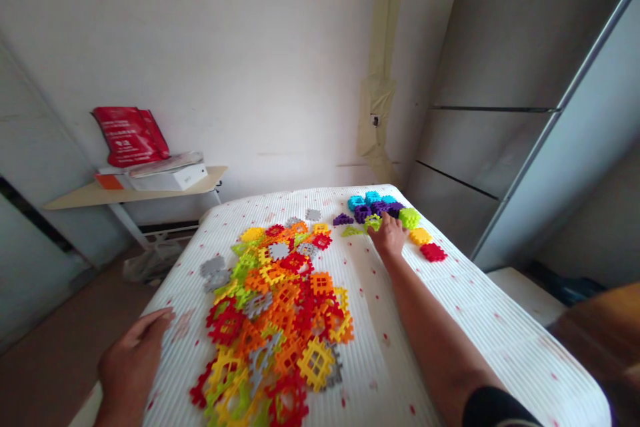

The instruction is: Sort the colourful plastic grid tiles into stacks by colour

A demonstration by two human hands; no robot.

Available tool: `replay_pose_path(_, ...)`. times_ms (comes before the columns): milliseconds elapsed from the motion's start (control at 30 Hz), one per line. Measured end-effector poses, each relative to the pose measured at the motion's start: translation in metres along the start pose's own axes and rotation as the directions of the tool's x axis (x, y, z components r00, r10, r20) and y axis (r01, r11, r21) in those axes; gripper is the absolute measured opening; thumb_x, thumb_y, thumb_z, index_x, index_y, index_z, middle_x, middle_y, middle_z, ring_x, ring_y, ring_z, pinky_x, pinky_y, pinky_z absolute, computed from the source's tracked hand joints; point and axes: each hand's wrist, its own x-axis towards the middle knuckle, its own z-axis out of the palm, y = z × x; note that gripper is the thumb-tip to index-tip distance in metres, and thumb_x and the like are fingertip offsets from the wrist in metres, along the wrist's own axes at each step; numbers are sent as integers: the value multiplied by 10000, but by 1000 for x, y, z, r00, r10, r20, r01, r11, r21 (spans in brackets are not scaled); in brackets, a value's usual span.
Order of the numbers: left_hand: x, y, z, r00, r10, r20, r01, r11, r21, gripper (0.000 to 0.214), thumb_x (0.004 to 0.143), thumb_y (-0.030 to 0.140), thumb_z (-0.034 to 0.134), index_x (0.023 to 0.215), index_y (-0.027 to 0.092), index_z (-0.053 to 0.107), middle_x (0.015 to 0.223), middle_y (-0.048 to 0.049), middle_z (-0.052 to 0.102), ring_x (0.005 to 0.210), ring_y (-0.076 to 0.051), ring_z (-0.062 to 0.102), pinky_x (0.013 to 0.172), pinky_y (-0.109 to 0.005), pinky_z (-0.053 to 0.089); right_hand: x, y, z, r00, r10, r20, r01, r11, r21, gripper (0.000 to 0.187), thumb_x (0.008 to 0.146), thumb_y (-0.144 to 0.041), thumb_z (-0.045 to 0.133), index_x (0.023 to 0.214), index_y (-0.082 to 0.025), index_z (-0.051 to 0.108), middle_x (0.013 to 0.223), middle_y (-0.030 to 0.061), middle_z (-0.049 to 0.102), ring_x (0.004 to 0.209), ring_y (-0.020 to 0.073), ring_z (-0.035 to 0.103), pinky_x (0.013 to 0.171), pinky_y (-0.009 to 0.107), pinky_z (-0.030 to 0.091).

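My right hand (389,235) reaches to the far right of the table, its fingers closed on a lime-green interlocking plastic block piece (372,222). A lime triangular piece (352,231) lies just left of it. Purple pieces (363,214) and light-blue pieces (373,197) are grouped behind the hand. To its right sit a lime stack (409,217), a yellow piece (420,236) and a red piece (433,252). My left hand (134,363) rests at the table's left edge, fingers stretched out, with nothing visible in it. Its nearest neighbour is the mixed pile (285,300).
The pile of red, orange, yellow, lime and grey pieces runs down the middle of the white cloth-covered table (385,360). Loose grey pieces (215,267) lie left of it. Beyond stand a small side table (85,196) with a red bag (131,137), and a grey cabinet (485,80).
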Motion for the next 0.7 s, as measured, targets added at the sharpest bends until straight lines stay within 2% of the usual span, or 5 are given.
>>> replay_pose_path(200,0,0,-1,1000,-11,16,12,1000,-17,268,537,446,557,687,249,658,782,4,703,868,-276,620,868,-405,451,-1,-6,4,997,63,50,-61,998,-30,397,804,-379,511,1120,-139,532,1043,156,612,1024,299,483,825,421,311)
replay_pose_path(467,-2,3,-1,1000,-20,16,20,1000,-1,276,542,458,556,702,259,660,794,7,702,891,-283,617,891,-415,439,0,-6,11,998,47,44,-44,998,-47,351,827,-390,480,1074,-149,548,1019,154,615,1009,300,483,809,428,316)
replay_pose_path(700,-3,7,-3,1000,-16,2,16,1000,12,254,538,454,564,668,260,664,743,3,700,840,-287,624,851,-430,459,1,-6,12,998,44,53,-42,998,-48,367,829,-382,478,1099,-144,547,1041,162,594,1016,309,475,805,440,322)
